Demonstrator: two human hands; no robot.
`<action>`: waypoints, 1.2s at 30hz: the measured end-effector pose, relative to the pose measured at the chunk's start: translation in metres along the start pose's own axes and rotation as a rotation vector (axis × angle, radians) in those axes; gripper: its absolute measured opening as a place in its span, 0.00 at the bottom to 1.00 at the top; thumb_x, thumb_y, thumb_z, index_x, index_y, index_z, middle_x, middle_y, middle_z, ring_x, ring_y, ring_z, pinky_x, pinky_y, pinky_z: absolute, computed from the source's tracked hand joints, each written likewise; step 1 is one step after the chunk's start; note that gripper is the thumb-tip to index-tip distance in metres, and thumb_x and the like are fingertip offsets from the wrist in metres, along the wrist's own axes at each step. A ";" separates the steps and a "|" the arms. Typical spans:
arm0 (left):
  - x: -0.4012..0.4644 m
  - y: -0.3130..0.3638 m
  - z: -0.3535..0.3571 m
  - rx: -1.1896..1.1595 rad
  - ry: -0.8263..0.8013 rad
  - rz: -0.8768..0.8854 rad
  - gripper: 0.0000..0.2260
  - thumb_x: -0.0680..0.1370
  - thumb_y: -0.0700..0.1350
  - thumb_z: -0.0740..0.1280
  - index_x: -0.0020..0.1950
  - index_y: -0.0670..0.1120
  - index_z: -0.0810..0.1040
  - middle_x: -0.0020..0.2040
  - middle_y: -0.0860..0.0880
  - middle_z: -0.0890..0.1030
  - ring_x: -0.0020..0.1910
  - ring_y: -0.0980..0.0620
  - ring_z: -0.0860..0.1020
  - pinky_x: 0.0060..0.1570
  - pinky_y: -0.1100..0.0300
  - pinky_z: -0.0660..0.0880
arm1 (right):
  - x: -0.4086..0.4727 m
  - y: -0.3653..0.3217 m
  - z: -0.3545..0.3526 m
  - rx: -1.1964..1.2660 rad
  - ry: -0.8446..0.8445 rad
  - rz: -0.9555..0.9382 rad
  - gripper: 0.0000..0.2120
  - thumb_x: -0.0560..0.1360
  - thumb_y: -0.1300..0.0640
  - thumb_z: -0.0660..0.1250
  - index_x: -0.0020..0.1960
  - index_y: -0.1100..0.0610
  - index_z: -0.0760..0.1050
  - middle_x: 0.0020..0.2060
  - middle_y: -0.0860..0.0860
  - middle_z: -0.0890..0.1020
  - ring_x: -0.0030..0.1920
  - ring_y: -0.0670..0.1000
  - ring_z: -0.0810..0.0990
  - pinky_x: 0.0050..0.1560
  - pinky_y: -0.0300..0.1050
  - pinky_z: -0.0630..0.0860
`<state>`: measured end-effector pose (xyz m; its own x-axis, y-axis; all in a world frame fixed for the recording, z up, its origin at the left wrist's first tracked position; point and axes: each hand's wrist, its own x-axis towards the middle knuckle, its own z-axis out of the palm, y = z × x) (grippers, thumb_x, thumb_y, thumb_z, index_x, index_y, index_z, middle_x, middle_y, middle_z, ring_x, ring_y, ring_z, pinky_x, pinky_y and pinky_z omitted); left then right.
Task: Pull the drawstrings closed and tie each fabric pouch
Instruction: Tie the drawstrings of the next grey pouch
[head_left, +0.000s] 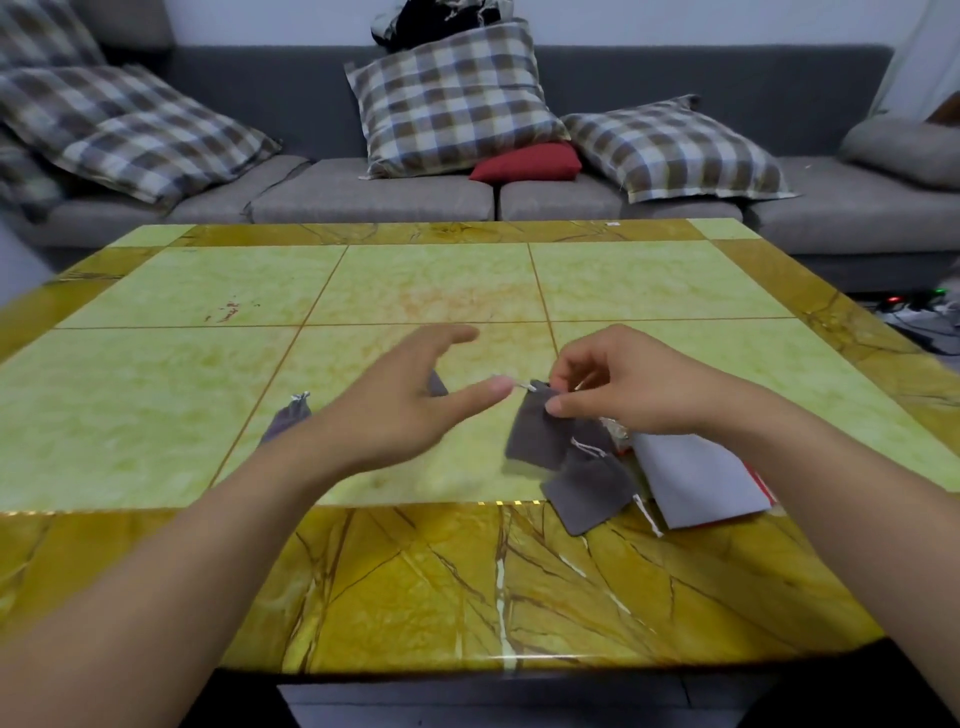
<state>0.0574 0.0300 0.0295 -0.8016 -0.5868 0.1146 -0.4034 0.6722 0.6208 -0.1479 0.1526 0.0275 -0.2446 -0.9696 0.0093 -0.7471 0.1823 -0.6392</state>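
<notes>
- The bench (171, 415) was a glossy top of pale yellow-green marbled squares, framed by a darker amber band with brown veins.
- A reddish smear marked one far-left square of the bench.
- The right hand (639, 384) hovered right of centre, its fingers (563, 408) curled and pinching the top edge of a grey pouch (535, 431), which hung down from them just above the surface.
- A thin pale drawstring (511, 383) ran from the mouth of that pouch toward the left hand.
- The left hand (400, 410) was released, its fingers spread and mostly straight, the thumb tip close to the drawstring end; whether it touched could not be told.
- A second grey pouch (589, 491) lay flat on the bench below the held one, partly on the amber band, with a white cord across its top.
- A third grey pouch (288, 415) lay to the left, partly hidden by the left forearm.
- A white sheet with a red edge (701, 478) lay at the right, beside the second pouch.
- Behind the bench stood a grey sofa (363, 195) carrying several checked cushions (452, 98) and a small red cushion (527, 162).
- Dark clothing was heaped on the sofa back.
- Cables and small lights showed on the floor at far right.
</notes>
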 end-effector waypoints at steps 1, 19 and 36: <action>0.002 0.007 0.007 -0.135 -0.049 0.050 0.28 0.73 0.65 0.64 0.71 0.56 0.70 0.68 0.60 0.71 0.64 0.62 0.70 0.62 0.60 0.70 | -0.002 -0.006 0.002 0.098 -0.014 -0.072 0.03 0.74 0.59 0.74 0.43 0.57 0.80 0.37 0.49 0.84 0.37 0.47 0.82 0.40 0.44 0.78; 0.017 0.005 0.020 -0.531 0.141 0.099 0.16 0.84 0.46 0.57 0.53 0.40 0.82 0.40 0.39 0.83 0.32 0.45 0.80 0.33 0.55 0.80 | -0.003 -0.018 0.002 0.397 0.153 -0.125 0.14 0.79 0.58 0.67 0.36 0.62 0.80 0.28 0.52 0.80 0.29 0.48 0.75 0.32 0.37 0.72; 0.019 0.017 -0.005 -1.111 0.241 -0.172 0.20 0.83 0.52 0.59 0.31 0.48 0.69 0.36 0.54 0.78 0.37 0.55 0.72 0.41 0.60 0.68 | 0.004 -0.034 0.006 0.998 0.348 -0.018 0.23 0.81 0.59 0.59 0.28 0.57 0.63 0.36 0.53 0.78 0.33 0.50 0.72 0.33 0.41 0.68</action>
<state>0.0373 0.0276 0.0464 -0.6202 -0.7837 0.0331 0.2083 -0.1238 0.9702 -0.1203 0.1415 0.0447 -0.5202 -0.8418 0.1441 0.0555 -0.2017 -0.9779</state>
